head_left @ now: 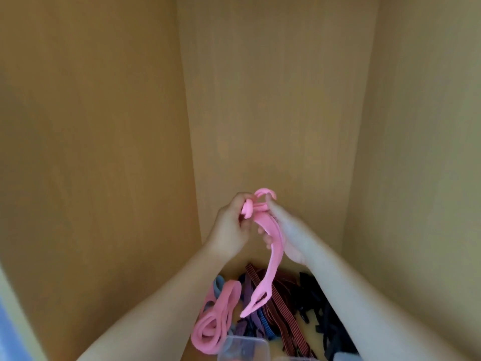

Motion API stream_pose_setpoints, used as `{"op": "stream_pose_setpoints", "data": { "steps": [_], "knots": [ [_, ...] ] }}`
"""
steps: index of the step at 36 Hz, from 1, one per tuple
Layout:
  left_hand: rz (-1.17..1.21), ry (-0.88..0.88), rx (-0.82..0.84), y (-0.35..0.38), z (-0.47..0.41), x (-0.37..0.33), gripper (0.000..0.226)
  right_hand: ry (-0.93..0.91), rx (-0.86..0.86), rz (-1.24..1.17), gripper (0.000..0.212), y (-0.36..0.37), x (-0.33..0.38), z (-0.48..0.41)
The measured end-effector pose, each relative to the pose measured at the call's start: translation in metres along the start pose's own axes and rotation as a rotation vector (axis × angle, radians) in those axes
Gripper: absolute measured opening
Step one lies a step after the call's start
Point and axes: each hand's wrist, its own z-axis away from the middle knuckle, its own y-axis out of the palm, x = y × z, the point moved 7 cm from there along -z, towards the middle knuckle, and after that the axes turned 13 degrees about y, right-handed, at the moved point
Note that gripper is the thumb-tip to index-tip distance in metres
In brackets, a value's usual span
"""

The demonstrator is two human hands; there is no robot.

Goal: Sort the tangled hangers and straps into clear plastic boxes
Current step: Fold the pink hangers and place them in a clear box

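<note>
While left hand (230, 226) and right hand (290, 237) both pinch the pink hanger (273, 259) aloft, straps (285, 307) lie heaped below beside a clear box (246, 347): sorting seems mostly ahead.

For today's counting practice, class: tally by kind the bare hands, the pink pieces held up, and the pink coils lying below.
Bare hands: 2 (left hand, right hand)
Long pink plastic hanger strip, held: 1
Coiled pink loop bundle, lying: 1
Total: 4
</note>
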Motion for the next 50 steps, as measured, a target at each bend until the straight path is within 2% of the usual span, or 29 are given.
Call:
{"op": "stream_pose_setpoints", "data": {
  "steps": [6,9,15,19,21,22,24,27,29,32,37,39,42,44,46,50],
  "knots": [
    [-0.156,0.291,0.060,0.012,0.015,-0.014,0.051,0.054,-0.125,-0.010,0.062,-0.007,-0.011,0.002],
    [-0.105,0.297,0.093,0.019,0.022,-0.012,0.056,0.081,-0.191,-0.029,0.057,-0.016,-0.022,0.002],
    [0.176,0.095,0.206,0.029,0.038,-0.005,0.064,0.105,-0.165,-0.125,0.043,-0.024,-0.044,0.002],
    [0.344,-0.152,0.252,0.033,0.054,0.005,0.043,0.097,-0.196,-0.152,0.034,-0.028,-0.053,0.001],
    [0.352,-0.197,0.170,0.031,0.054,0.002,0.025,0.080,-0.198,-0.140,0.031,-0.027,-0.056,0.001],
    [0.342,-0.227,0.088,0.027,0.052,0.002,0.023,0.070,-0.196,-0.125,0.031,-0.026,-0.057,0.000],
    [0.359,-0.341,-0.030,0.023,0.054,0.012,0.030,0.070,-0.211,-0.084,0.033,-0.024,-0.058,-0.001],
    [0.487,-0.561,0.028,0.034,0.058,0.024,0.071,0.058,-0.234,-0.044,0.031,-0.026,-0.057,-0.003],
    [0.522,-0.600,0.045,0.036,0.057,0.023,0.058,0.033,-0.207,-0.039,0.032,-0.025,-0.054,-0.003],
    [0.468,-0.542,-0.026,0.031,0.054,0.022,0.035,0.034,-0.159,0.046,0.042,-0.019,-0.050,0.000],
    [0.310,-0.388,-0.030,0.024,0.057,0.019,0.032,0.154,-0.041,0.111,0.074,-0.006,-0.051,0.002],
    [0.273,-0.338,-0.012,0.025,0.060,0.016,0.036,0.214,0.014,0.093,0.078,-0.003,-0.055,0.003],
    [0.202,-0.234,0.010,0.026,0.061,0.014,0.034,0.311,0.020,0.094,0.070,-0.007,-0.059,0.006],
    [0.177,-0.146,0.048,0.024,0.060,0.012,0.045,0.339,0.015,0.114,0.064,-0.011,-0.060,0.009],
    [0.149,-0.057,0.093,0.021,0.058,0.009,0.053,0.329,-0.018,0.134,0.054,-0.017,-0.059,0.009],
    [0.048,0.106,0.160,0.016,0.053,0.002,0.042,0.244,-0.060,0.069,0.039,-0.017,-0.054,0.008]
  ]
}}
